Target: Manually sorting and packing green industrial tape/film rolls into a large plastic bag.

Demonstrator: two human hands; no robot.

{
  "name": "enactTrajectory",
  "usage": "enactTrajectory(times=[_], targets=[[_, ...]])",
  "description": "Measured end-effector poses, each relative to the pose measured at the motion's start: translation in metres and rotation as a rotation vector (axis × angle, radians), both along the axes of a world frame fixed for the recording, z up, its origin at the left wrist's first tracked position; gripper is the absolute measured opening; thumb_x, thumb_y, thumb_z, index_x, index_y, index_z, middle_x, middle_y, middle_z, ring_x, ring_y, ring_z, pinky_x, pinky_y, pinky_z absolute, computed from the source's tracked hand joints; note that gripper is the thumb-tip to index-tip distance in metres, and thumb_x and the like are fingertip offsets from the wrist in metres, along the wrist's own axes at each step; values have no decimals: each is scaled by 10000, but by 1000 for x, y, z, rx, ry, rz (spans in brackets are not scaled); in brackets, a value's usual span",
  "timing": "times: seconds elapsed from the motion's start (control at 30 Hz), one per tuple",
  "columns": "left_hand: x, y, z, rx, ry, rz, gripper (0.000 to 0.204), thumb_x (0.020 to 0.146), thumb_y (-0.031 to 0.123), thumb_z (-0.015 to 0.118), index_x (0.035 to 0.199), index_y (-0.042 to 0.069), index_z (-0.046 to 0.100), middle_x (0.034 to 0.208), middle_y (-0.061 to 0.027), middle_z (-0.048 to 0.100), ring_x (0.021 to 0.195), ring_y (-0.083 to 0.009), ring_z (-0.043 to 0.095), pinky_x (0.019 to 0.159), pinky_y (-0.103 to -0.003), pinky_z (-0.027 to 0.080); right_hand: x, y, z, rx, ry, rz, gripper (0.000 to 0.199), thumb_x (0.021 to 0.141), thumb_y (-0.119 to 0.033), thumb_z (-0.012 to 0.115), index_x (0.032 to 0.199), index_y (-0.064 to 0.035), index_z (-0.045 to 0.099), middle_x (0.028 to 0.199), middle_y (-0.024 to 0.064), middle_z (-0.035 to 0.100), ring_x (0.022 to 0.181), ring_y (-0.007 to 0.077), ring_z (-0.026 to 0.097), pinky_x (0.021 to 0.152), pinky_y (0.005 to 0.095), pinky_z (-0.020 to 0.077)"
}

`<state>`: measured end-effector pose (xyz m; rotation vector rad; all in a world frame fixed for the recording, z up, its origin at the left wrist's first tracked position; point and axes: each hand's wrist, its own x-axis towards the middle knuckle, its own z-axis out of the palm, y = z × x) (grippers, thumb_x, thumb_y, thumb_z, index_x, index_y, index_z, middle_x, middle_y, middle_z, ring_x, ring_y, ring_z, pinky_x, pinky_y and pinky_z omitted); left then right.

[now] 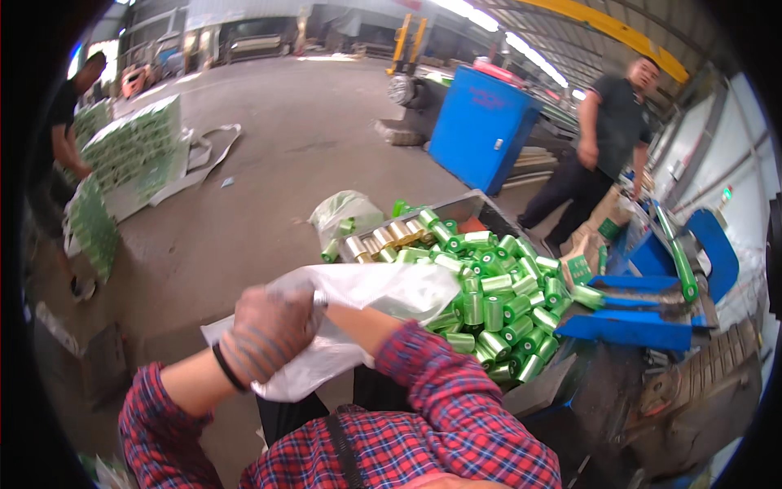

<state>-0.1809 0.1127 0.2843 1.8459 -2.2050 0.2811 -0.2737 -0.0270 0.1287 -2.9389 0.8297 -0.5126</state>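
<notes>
Where the white plastic bag [383, 285] is gathered, the left hand [273, 330], in a grey striped glove, has its fingers curled closed on the edge. Bare from the plaid sleeve [444, 367] onward, the right forearm [366, 330] reaches in toward those fingers; its hand seems to be behind the left hand or the bag, so I cannot tell how far its fingers are open or what they hold. The bag spreads to the right of the left fingers and hangs below them.

Just past the bag, right of the fingers, is a heap of shiny green rolls [493, 314], with gold rolls [395, 236] at its near left side, in a metal bin [472, 198]. A clear bag [346, 210] lies beyond the fingers, beside the bin. Far right of them is a blue machine [627, 326].

Farther out stand a blue cabinet [485, 126], a co-worker [615, 122] to its right, and, well left of the fingers, another person [61, 130] bending at stacked green packs [134, 151].
</notes>
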Motion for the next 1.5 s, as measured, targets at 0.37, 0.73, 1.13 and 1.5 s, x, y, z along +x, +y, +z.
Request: enactTrajectory(times=[0.37,0.73,1.13,1.5], targets=[[37,48,-3,-36,193,-113,287,717,141,595,979,28,611,480,-138,490,460,-325,508,480,-388,408,-44,13,-65,363,-129,-217,253,785,-250,563,980,-97,614,839,81,633,800,202,599,683,377,473],[91,46,-41,-421,-207,93,382,676,168,646,1039,95,551,777,-78,517,732,-257,537,682,-411,433,-53,21,-77,442,-80,-247,261,788,-250,558,988,-92,613,854,85,633,806,204,601,694,370,476],[66,23,-97,506,41,275,416,730,393,577,971,56,618,890,-143,633,786,-292,613,735,-390,476,-56,26,-78,488,-13,-184,269,790,-251,553,996,-87,612,871,90,634,813,206,603,706,362,479],[22,-52,-200,619,134,65,274,736,174,533,967,44,602,912,-178,609,834,-308,599,792,-428,448,-28,39,-73,587,169,86,277,793,-251,548,1003,-82,611,886,94,635,819,208,605,717,354,482]])
